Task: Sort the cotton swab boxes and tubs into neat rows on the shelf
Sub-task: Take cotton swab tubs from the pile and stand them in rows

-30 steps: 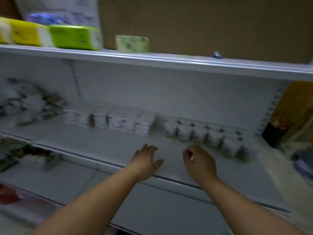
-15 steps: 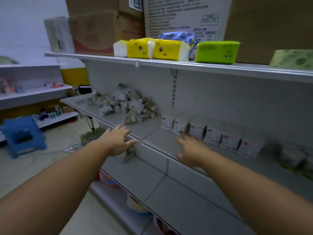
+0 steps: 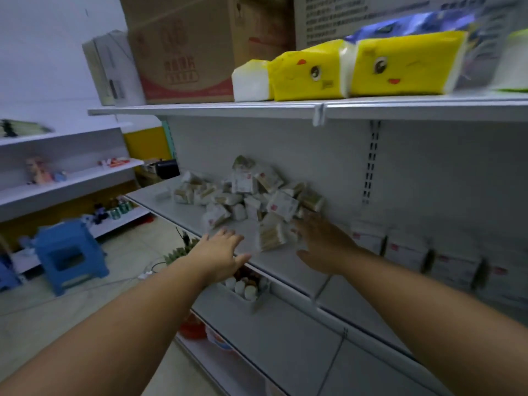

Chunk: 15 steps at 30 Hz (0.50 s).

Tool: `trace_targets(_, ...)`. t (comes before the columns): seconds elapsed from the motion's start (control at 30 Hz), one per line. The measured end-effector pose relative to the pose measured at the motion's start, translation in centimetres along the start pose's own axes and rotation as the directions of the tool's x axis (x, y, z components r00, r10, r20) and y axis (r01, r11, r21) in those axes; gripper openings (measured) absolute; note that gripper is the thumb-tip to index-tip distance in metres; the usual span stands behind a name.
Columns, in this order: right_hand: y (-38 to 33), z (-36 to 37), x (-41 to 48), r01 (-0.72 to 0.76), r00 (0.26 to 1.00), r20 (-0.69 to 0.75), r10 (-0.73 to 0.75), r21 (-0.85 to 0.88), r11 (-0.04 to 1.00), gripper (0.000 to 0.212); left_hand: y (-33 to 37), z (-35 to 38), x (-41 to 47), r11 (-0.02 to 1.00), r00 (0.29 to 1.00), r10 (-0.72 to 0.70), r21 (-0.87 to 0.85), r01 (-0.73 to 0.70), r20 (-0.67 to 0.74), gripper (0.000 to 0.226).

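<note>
Seen from the head, 2 spread, empty hands hover over the shelf (image 3: 285,270): the right hand (image 3: 323,247) sits just beside a tilted, upright box (image 3: 271,234) fronting the jumbled pile (image 3: 248,195), while the left hand (image 3: 221,254) is farther off.

Cardboard box (image 3: 183,52) print (red characters) too blurred; nothing legible.

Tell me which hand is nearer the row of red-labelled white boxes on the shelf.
Right. The right hand hovers just left of the row of boxes; the left hand is farther left, beyond the right one.
</note>
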State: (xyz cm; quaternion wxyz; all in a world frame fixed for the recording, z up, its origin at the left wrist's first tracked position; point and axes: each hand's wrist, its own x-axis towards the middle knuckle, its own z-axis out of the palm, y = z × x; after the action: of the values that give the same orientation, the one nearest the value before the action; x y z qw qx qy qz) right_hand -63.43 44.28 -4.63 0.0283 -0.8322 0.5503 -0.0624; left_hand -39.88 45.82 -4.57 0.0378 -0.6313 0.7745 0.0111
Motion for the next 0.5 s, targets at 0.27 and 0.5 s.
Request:
trace_targets(0.27,-6.9,2.4,10.2,-0.017,0.998,0.06,0.02,-0.042,0.999,0.071,-11.8,0.0,6.0,0.996,0.995,0.084,0.029,-0.086,0.045,0.067)
trace_targets(0.5,-13.6,4.1,16.0,-0.179,0.98,0.06,0.189,-0.137,0.974,0.071,-22.3,0.6,10.8,0.952,0.952,0.303,0.018,-0.304,0.048,0.07)
